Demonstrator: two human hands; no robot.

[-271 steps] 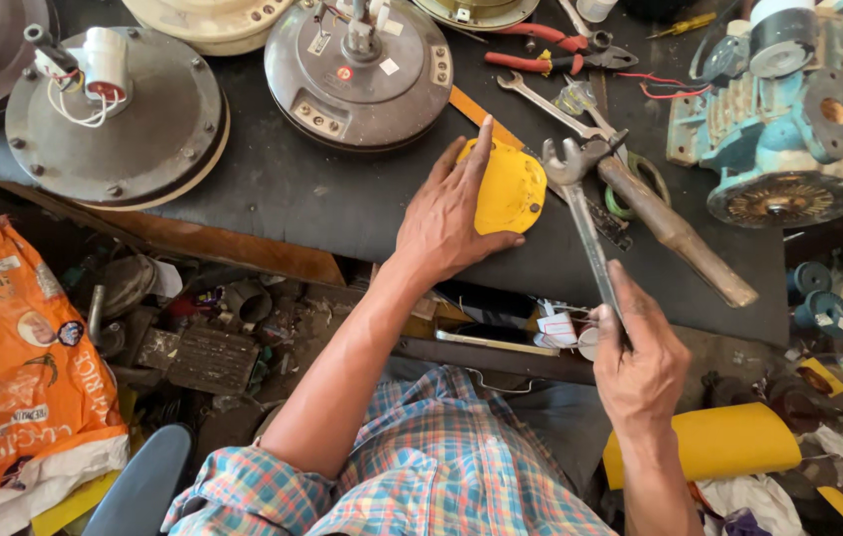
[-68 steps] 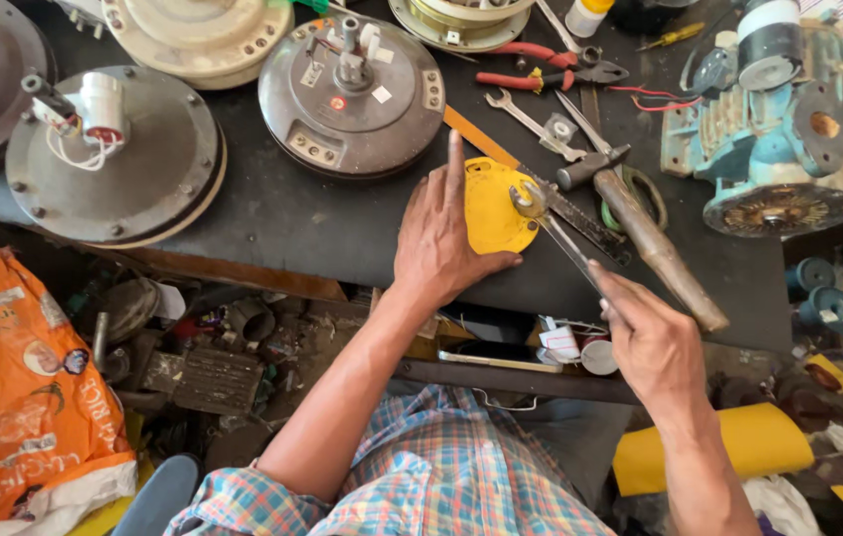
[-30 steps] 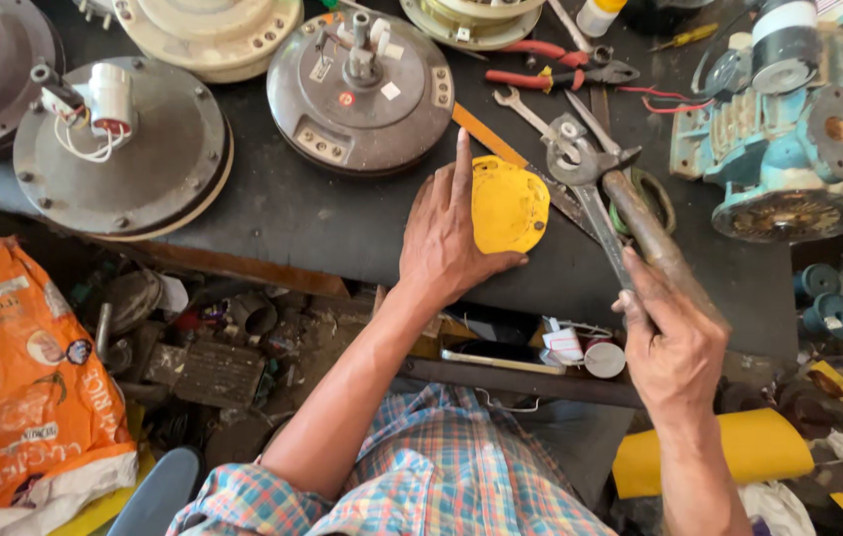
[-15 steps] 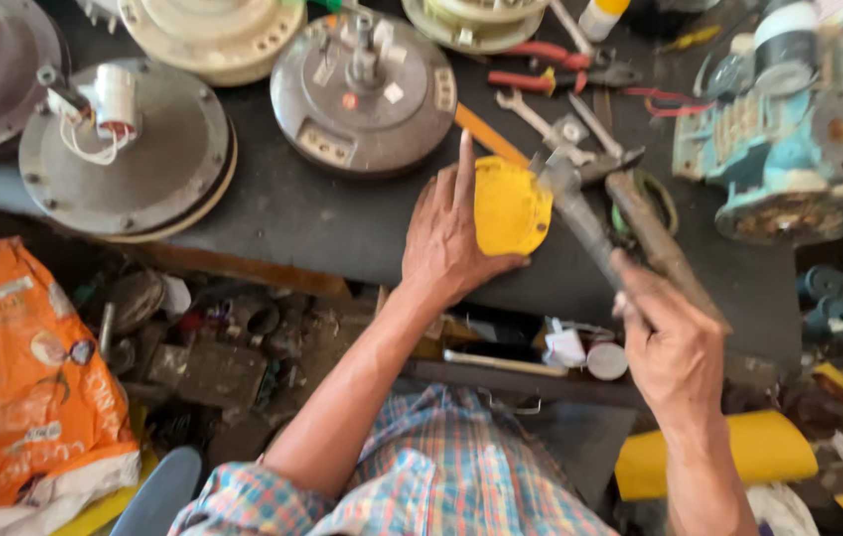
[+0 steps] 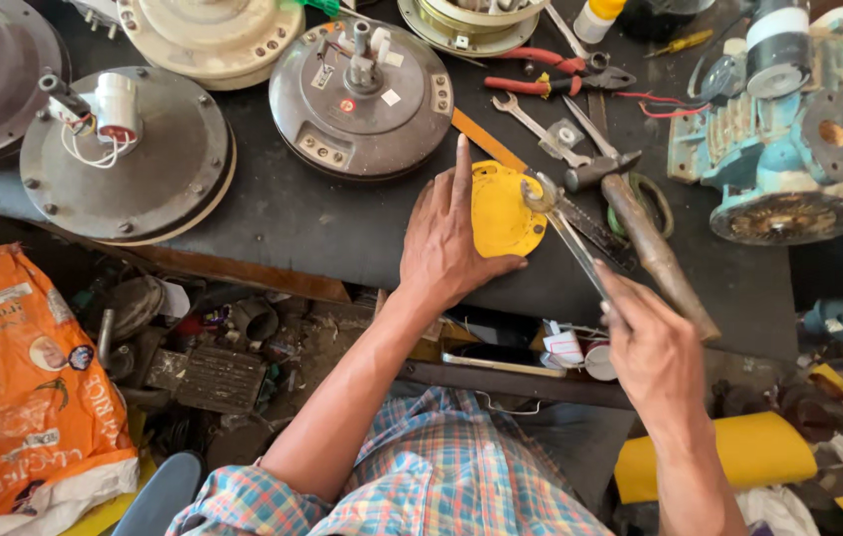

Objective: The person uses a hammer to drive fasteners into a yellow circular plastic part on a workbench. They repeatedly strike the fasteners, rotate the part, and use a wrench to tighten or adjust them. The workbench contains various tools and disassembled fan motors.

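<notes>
My left hand (image 5: 451,243) lies flat on the dark workbench and presses on the left side of a round yellow disc (image 5: 505,210), index finger stretched forward. My right hand (image 5: 652,347) grips the handle end of a metal spanner (image 5: 565,233). The spanner's open jaw rests on the disc's upper right edge. A hammer (image 5: 645,238) with a wooden handle lies just right of the spanner.
Several round grey fan motor housings (image 5: 362,94) sit at the back of the bench (image 5: 282,213). Red-handled pliers (image 5: 541,71), another spanner (image 5: 531,124) and a blue-green motor (image 5: 789,139) are at the right. An orange sack (image 5: 19,387) and scrap parts lie below.
The spanner's jaw has come down from beside the hammer head onto the yellow disc's edge. My left hand has stayed on the disc.
</notes>
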